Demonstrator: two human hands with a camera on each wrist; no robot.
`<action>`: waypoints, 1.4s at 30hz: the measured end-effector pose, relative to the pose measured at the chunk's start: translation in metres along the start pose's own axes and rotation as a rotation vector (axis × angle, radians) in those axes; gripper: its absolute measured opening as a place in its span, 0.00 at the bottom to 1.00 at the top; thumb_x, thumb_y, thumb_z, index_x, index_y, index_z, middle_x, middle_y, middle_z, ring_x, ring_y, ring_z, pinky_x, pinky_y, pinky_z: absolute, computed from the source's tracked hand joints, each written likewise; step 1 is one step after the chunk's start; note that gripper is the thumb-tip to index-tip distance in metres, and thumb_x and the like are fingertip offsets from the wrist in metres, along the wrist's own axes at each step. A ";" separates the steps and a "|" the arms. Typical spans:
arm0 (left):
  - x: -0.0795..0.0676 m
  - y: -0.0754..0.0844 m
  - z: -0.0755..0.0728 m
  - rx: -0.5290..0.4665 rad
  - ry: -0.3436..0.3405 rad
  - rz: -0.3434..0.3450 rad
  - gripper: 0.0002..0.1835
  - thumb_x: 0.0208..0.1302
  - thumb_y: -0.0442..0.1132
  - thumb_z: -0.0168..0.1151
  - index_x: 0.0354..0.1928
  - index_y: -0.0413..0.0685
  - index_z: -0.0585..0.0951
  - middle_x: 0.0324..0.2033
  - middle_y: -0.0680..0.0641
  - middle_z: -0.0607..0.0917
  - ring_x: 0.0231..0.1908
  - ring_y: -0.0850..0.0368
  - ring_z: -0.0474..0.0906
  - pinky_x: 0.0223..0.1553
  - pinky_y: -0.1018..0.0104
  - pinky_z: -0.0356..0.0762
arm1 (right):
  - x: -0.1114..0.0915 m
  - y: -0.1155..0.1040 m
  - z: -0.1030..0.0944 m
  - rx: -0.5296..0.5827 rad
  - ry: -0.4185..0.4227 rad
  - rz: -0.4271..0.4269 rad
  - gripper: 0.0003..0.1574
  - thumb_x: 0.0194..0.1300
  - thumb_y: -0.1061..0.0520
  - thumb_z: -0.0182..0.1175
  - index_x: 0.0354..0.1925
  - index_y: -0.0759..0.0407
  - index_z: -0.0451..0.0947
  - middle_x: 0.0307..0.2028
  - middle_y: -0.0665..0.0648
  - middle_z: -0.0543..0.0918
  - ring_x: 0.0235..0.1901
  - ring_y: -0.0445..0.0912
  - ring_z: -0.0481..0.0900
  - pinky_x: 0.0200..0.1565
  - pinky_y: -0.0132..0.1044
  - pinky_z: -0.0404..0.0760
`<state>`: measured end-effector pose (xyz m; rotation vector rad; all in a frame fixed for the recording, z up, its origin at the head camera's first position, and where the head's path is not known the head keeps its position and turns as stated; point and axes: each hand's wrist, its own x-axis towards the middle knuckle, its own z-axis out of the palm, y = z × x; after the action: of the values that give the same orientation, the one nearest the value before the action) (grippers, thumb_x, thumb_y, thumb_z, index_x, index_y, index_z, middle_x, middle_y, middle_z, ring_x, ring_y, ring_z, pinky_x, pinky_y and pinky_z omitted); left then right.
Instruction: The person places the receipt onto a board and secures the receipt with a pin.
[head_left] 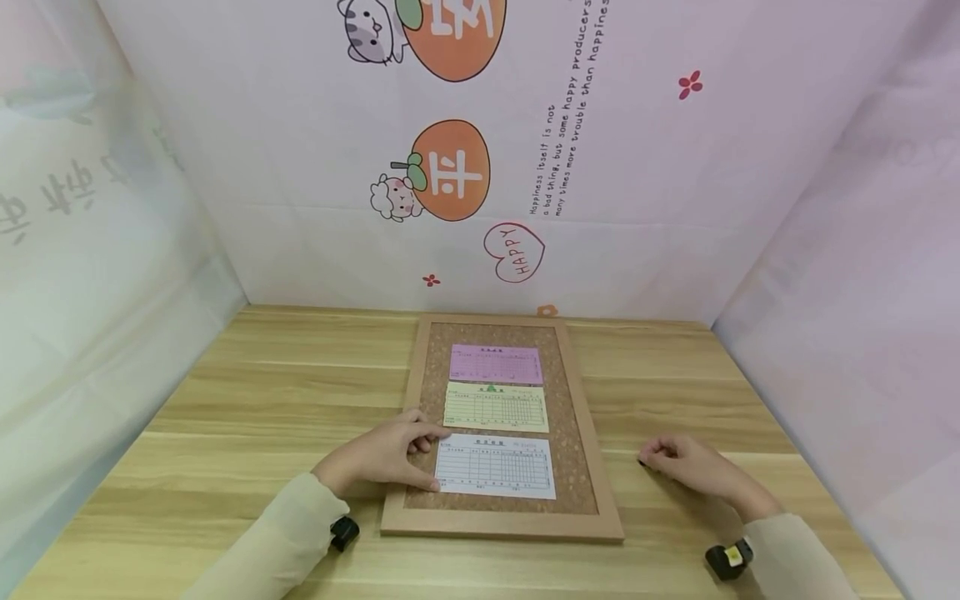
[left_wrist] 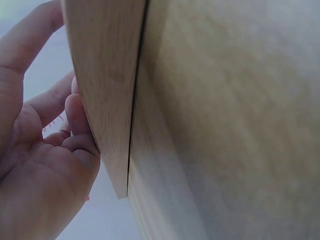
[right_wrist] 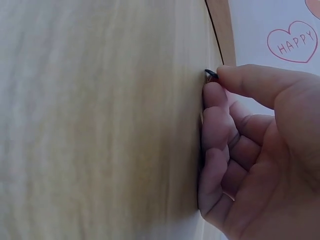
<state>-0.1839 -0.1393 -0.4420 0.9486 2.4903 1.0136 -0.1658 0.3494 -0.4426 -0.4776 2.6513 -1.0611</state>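
Observation:
A white form slip (head_left: 495,468) lies on the lower part of a framed cork board (head_left: 577,467). My left hand (head_left: 386,450) reaches over the frame's left side, index finger and thumb touching the slip's two left corners. In the left wrist view, the wooden frame (left_wrist: 102,75) hides those fingertips. To the right of the board, my right hand (head_left: 690,468) is low over the table, pinching a small dark thumbtack (right_wrist: 211,74) between thumb and index finger. Above the white slip are a yellow slip (head_left: 495,408), with a green spot at its top edge, and a pink slip (head_left: 495,364).
The board lies on a wood-grain table (head_left: 315,375). A printed cloth (head_left: 622,258) stands behind it, with more cloth at both sides. Each wrist carries a small black device, one at the left sleeve (head_left: 277,533) and one at the right sleeve (head_left: 798,554).

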 end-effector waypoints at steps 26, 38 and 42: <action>0.000 0.002 0.000 -0.015 -0.007 0.000 0.40 0.54 0.49 0.79 0.66 0.41 0.75 0.40 0.48 0.70 0.40 0.56 0.66 0.39 0.67 0.70 | 0.005 0.000 -0.006 0.162 -0.078 0.082 0.15 0.77 0.57 0.53 0.45 0.71 0.77 0.34 0.57 0.79 0.31 0.44 0.74 0.32 0.33 0.76; 0.002 0.001 0.000 0.007 -0.008 -0.001 0.41 0.53 0.52 0.79 0.66 0.43 0.75 0.40 0.50 0.71 0.41 0.57 0.66 0.41 0.66 0.71 | 0.011 -0.005 -0.005 0.198 -0.046 0.077 0.20 0.74 0.59 0.57 0.56 0.74 0.76 0.44 0.61 0.85 0.39 0.50 0.82 0.36 0.37 0.81; 0.001 0.000 -0.001 0.001 -0.009 -0.006 0.41 0.53 0.51 0.79 0.66 0.43 0.75 0.40 0.49 0.71 0.41 0.57 0.66 0.41 0.67 0.71 | 0.016 -0.010 -0.005 0.186 -0.049 0.070 0.19 0.74 0.58 0.58 0.54 0.73 0.78 0.44 0.60 0.85 0.40 0.50 0.82 0.38 0.38 0.82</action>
<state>-0.1852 -0.1389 -0.4414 0.9426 2.4854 1.0045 -0.1800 0.3389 -0.4339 -0.3646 2.4778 -1.2426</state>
